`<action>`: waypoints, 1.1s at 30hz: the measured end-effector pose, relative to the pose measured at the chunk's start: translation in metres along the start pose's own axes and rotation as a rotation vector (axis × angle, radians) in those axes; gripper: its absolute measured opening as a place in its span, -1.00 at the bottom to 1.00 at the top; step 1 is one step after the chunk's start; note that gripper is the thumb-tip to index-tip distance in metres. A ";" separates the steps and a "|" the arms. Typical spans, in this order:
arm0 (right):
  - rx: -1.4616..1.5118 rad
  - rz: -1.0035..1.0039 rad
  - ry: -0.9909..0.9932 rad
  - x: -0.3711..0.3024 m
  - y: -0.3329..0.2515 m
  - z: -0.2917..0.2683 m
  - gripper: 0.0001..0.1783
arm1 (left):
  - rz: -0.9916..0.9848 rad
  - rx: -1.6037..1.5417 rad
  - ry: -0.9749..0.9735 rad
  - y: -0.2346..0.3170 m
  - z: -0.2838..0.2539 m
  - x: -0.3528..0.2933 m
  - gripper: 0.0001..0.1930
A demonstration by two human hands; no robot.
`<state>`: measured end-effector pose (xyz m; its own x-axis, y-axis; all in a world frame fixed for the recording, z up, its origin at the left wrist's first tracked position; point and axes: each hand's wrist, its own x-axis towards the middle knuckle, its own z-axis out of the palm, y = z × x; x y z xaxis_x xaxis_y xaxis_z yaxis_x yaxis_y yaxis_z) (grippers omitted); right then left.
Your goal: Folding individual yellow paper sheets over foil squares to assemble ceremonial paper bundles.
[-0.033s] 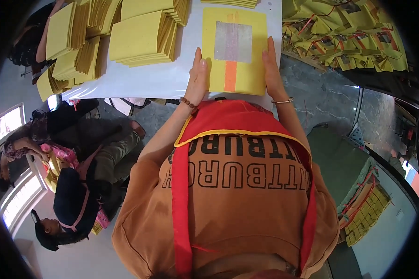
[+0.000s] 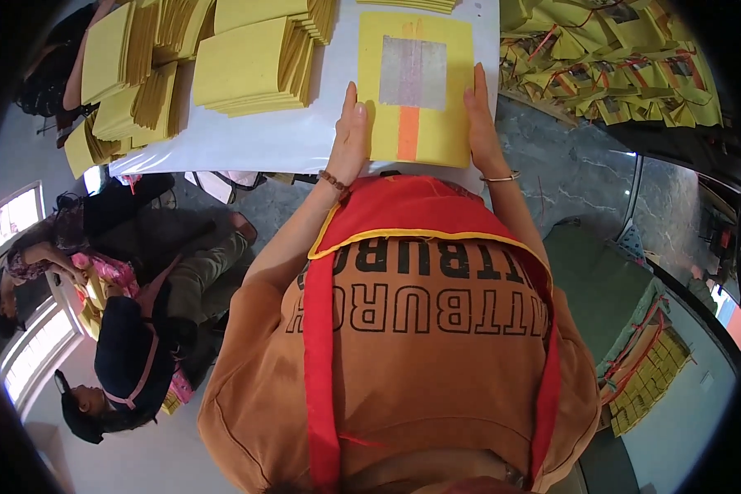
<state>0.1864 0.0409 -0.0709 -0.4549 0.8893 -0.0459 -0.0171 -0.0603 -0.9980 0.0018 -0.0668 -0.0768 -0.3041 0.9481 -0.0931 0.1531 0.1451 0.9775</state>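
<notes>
A rectangular stack of yellow paper (image 2: 453, 136) lies on the table right in front of me. Its top sheet bears a silver-grey square (image 2: 395, 74) and an orange stripe (image 2: 407, 132) running down the middle. Along the left edge of the stack is my left hand (image 2: 351, 132), fingers straight and pressed flat, with a beaded bracelet at the wrist. On the opposite edge my right hand (image 2: 482, 119) stands with its fingers stretched out too, a metal bangle on its wrist. The paper sits between the two palms; neither hand's fingers wrap round it.
Folded yellow paper bundles (image 2: 243, 66) are piled on the white-covered table (image 2: 337, 62) to the left. More yellow sheets with red ties (image 2: 609, 70) hang or lie at the right. A green-covered stack (image 2: 584, 288) stands beside me on the right. Co-workers (image 2: 132, 346) sit at the left.
</notes>
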 end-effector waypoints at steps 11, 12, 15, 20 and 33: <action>-0.156 -0.047 0.014 -0.004 0.010 -0.003 -0.36 | -0.026 -0.029 -0.021 0.004 -0.001 -0.006 -0.28; -0.157 -0.047 0.014 -0.005 0.010 -0.002 -0.36 | -0.029 -0.031 -0.021 0.004 -0.001 -0.007 -0.28; -0.196 -0.067 0.006 -0.005 0.012 -0.001 -0.36 | -0.037 -0.037 -0.020 0.004 -0.001 -0.009 -0.29; -0.252 -0.107 0.010 -0.002 0.020 -0.004 -0.38 | -0.052 -0.046 -0.015 0.005 -0.002 -0.009 -0.30; -0.292 -0.283 0.015 -0.004 0.022 -0.013 -0.39 | 0.069 -0.058 -0.009 -0.001 0.001 -0.002 -0.32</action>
<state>0.1994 0.0422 -0.0936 -0.4554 0.8589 0.2343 0.1148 0.3176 -0.9413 0.0028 -0.0683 -0.0780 -0.2860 0.9579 -0.0264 0.1187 0.0627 0.9910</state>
